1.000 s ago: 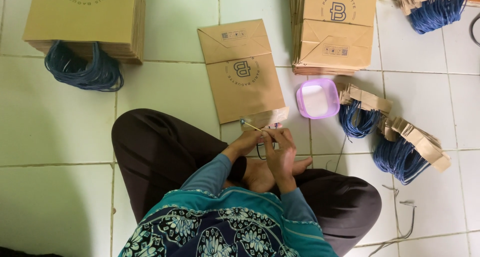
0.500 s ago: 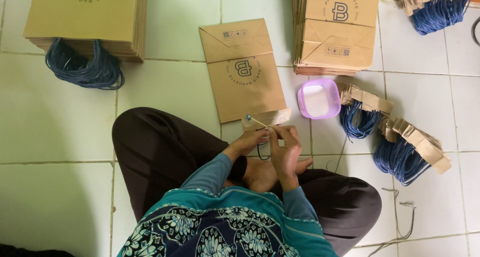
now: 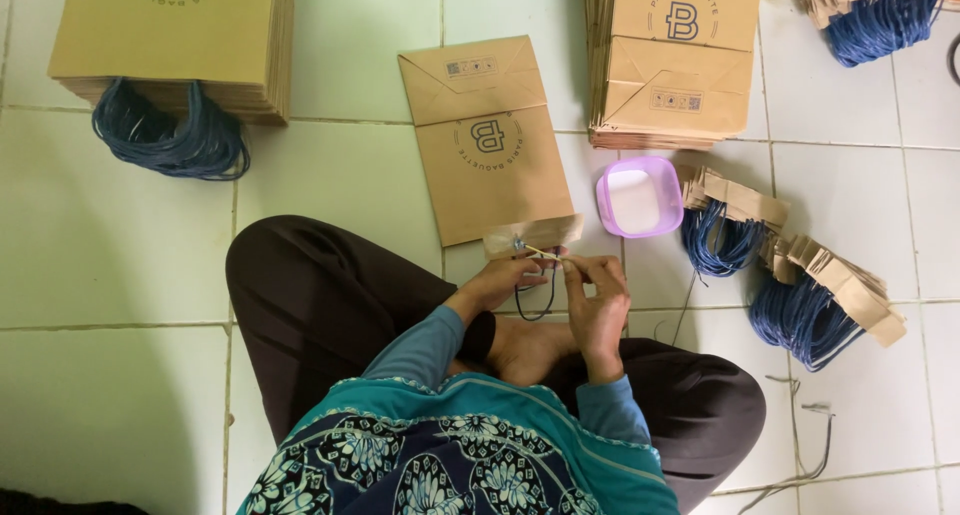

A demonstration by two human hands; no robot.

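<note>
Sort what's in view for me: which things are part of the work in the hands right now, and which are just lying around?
In hand:
left hand and right hand on the brown paper strip
dark cord loop hanging from it
flat brown paper bag in front

Lying about:
lilac tub
stacks of bags
bundles of blue cord handles
blue cords under the left stack

likely home workshop — stacked paper bags (image 3: 685, 60)
</note>
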